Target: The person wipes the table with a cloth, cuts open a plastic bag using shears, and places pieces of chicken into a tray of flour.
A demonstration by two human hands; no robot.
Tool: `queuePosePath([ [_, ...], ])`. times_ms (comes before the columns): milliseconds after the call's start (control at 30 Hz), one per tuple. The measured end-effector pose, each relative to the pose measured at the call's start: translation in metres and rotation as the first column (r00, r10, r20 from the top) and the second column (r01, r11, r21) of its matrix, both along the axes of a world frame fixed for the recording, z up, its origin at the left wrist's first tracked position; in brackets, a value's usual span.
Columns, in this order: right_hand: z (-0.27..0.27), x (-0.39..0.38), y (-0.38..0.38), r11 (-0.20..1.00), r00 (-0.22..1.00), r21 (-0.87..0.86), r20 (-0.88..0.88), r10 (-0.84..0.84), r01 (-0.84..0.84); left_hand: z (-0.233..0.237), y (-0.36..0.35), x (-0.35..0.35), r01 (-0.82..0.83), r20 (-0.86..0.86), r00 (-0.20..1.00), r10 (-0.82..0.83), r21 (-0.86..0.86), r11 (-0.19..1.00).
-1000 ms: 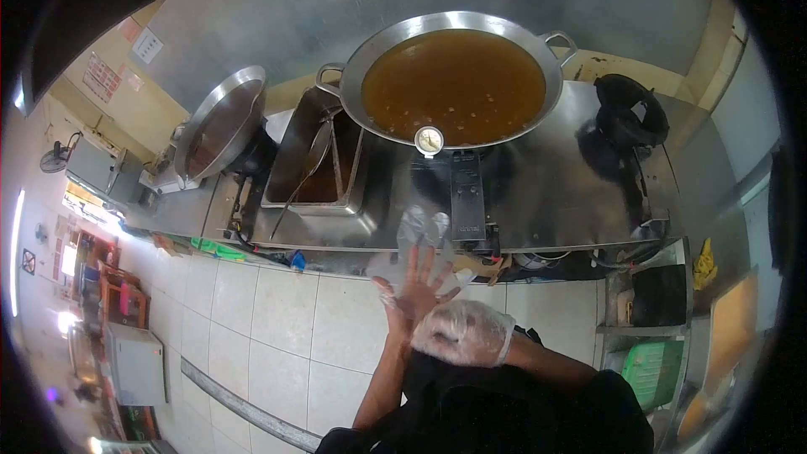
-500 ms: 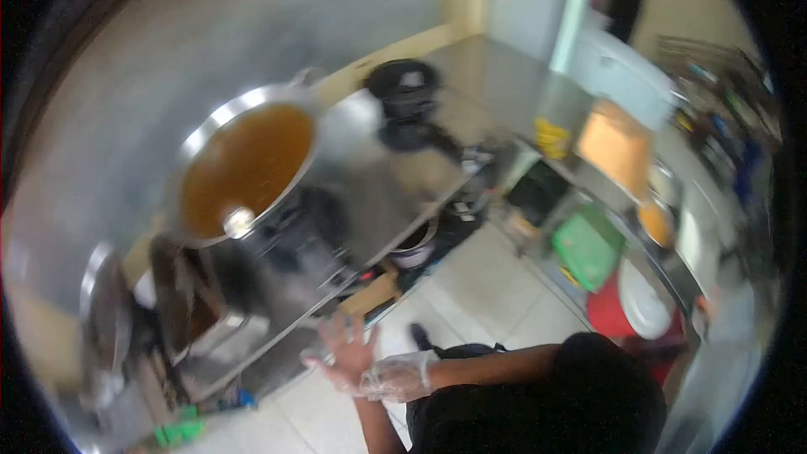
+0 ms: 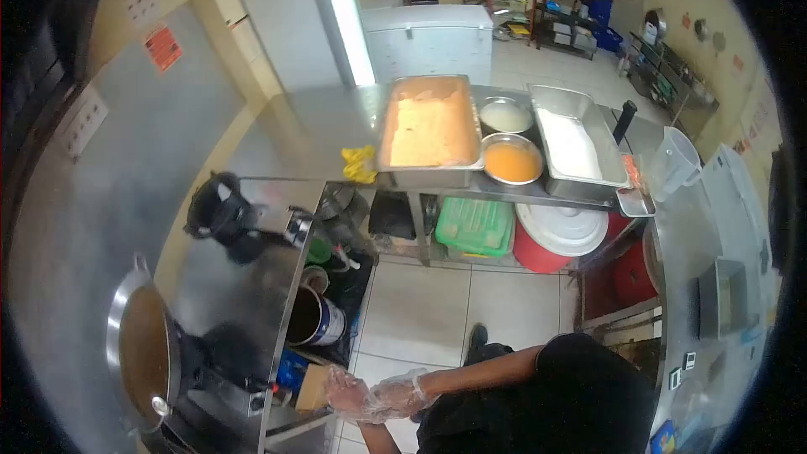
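My left hand (image 3: 346,393) is in a thin clear plastic glove, fingers pointing away and loosely apart, with nothing held in them. My right hand (image 3: 397,397), covered in clear plastic too, is closed at the left wrist and appears to pinch the loose cuff of the plastic glove (image 3: 374,410). Its fingertips are hard to make out. Both hands are in front of my dark shirt, above the tiled floor. A brown cardboard box (image 3: 313,388) lies just beyond the left hand.
Left, a large pan of brown liquid (image 3: 143,345) sits by a black burner (image 3: 220,206). Ahead, a steel counter (image 3: 336,130) bears a tray of orange-tan powder (image 3: 433,130), a bowl of orange liquid (image 3: 511,160) and a tray of white powder (image 3: 572,143). Beneath stands a red, white-lidded tub (image 3: 561,231).
My view has swung right, bringing the counter with trays to the middle and the pan to the left edge. The left hand's spread fingers have drawn closer together; the right stays at its wrist.
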State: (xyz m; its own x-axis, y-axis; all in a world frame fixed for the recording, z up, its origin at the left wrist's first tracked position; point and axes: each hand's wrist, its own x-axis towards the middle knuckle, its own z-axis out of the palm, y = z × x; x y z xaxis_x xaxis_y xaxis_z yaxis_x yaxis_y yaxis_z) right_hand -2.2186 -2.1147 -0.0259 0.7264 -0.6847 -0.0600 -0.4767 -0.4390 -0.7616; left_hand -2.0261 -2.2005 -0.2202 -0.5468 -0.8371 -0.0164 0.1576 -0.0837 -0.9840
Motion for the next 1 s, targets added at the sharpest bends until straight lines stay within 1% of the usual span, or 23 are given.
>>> queuePosePath([
  [33, -0.002, -0.026, 0.003, 1.0, 1.0, -0.007, 0.003, -0.016, 0.016, 0.0, -0.006, -0.027, 0.237, 0.566, 0.821, -0.069, -0.229, 0.944],
  [67, -0.006, -0.055, 0.007, 0.998, 0.985, 0.027, 0.165, -0.059, 0.055, 0.019, -0.008, -0.072, 0.37, 0.912, 0.41, -0.002, -0.165, 0.914],
  [100, -0.011, -0.088, 0.013, 0.993, 0.941, 0.068, 0.318, -0.115, 0.098, 0.037, -0.01, -0.124, 0.456, 0.988, -0.112, 0.105, -0.043, 0.889],
  [133, -0.02, -0.12, 0.022, 0.988, 0.936, 0.075, 0.318, -0.151, 0.134, 0.049, -0.007, -0.169, 0.427, 0.982, -0.182, 0.042, 0.041, 0.904],
  [167, -0.031, -0.151, 0.03, 0.955, 0.895, 0.045, 0.338, -0.29, 0.293, 0.062, -0.005, -0.215, 0.393, 0.968, -0.25, -0.024, 0.124, 0.911],
  [200, -0.037, -0.181, 0.035, 0.894, 0.831, 0.01, 0.364, -0.419, 0.447, 0.083, 0.001, -0.253, 0.494, 0.904, -0.414, 0.107, 0.124, 0.86],
  [233, -0.037, -0.219, 0.042, 0.839, 0.81, 0.067, 0.232, -0.539, 0.539, 0.105, 0.005, -0.289, 0.586, 0.802, -0.538, 0.259, 0.136, 0.799],
  [267, -0.031, -0.259, 0.052, 0.771, 0.766, 0.114, 0.088, -0.636, 0.627, 0.124, 0.01, -0.32, 0.645, 0.875, -0.404, 0.267, 0.066, 0.761],
  [300, -0.023, -0.296, 0.064, 0.699, 0.695, 0.059, 0.073, -0.715, 0.712, 0.125, 0.01, -0.346, 0.673, 0.875, -0.393, 0.283, 0.063, 0.737],
  [333, -0.019, -0.329, 0.078, 0.622, 0.62, 0.009, 0.056, -0.782, 0.783, 0.121, 0.012, -0.369, 0.742, 0.854, -0.343, 0.392, -0.009, 0.67],
  [367, -0.033, -0.36, 0.09, 0.5, 0.468, 0.169, 0.196, -0.861, 0.849, 0.116, 0.015, -0.391, 0.803, 0.826, -0.286, 0.486, -0.07, 0.591],
  [400, -0.048, -0.384, 0.102, 0.365, 0.265, 0.347, 0.303, -0.915, 0.864, 0.106, 0.018, -0.413, 0.821, 0.759, -0.34, 0.556, -0.049, 0.569],
  [467, -0.017, -0.442, 0.124, 0.214, 0.192, 0.202, 0.123, -0.974, 0.956, 0.067, 0.019, -0.443, 0.896, 0.741, -0.305, 0.598, 0.011, 0.443],
  [500, -0.013, -0.463, 0.135, 0.175, 0.153, 0.207, 0.118, -0.981, 0.963, 0.056, 0.015, -0.467, 0.935, 0.717, -0.254, 0.649, 0.009, 0.355],
  [567, -0.006, -0.501, 0.152, -0.07, -0.071, 0.016, 0.169, -0.983, 0.997, 0.079, 0.021, -0.508, 0.932, 0.875, -0.261, 0.409, 0.119, 0.341],
  [633, 0.0, -0.533, 0.167, -0.163, -0.148, -0.058, 0.206, -0.967, 0.985, 0.108, 0.033, -0.545, 0.991, 0.57, -0.113, 0.814, 0.124, 0.05],
  [700, 0.011, -0.555, 0.177, -0.258, -0.217, -0.136, 0.256, -0.942, 0.957, 0.119, 0.025, -0.585, 0.996, 0.669, 0.0, 0.743, 0.067, -0.06],
  [767, 0.033, -0.578, 0.195, -0.528, -0.509, -0.007, 0.251, -0.823, 0.849, 0.13, 0.024, -0.631, 0.961, 0.321, 0.275, 0.906, -0.094, -0.259],
  [800, 0.039, -0.592, 0.209, -0.614, -0.598, 0.037, 0.28, -0.751, 0.789, 0.141, 0.024, -0.657, 0.931, 0.322, 0.36, 0.875, -0.182, -0.316],
  [833, 0.04, -0.607, 0.225, -0.691, -0.679, 0.089, 0.31, -0.665, 0.717, 0.15, 0.024, -0.684, 0.922, 0.322, 0.38, 0.867, -0.203, -0.329],
  [900, 0.026, -0.642, 0.265, -0.811, -0.751, 0.137, 0.49, -0.443, 0.568, 0.165, 0.023, -0.73, 0.868, -0.111, 0.439, 0.892, -0.203, -0.453],
  [933, 0.024, -0.655, 0.281, -0.825, -0.764, 0.143, 0.488, -0.422, 0.547, 0.188, 0.022, -0.748, 0.839, -0.069, 0.527, 0.847, -0.12, -0.531],
  [1000, 0.018, -0.675, 0.315, -0.821, -0.848, 0.503, 0.528, 0.044, 0.271, 0.197, 0.034, -0.787, 0.802, -0.046, 0.59, 0.806, -0.085, -0.592],
])
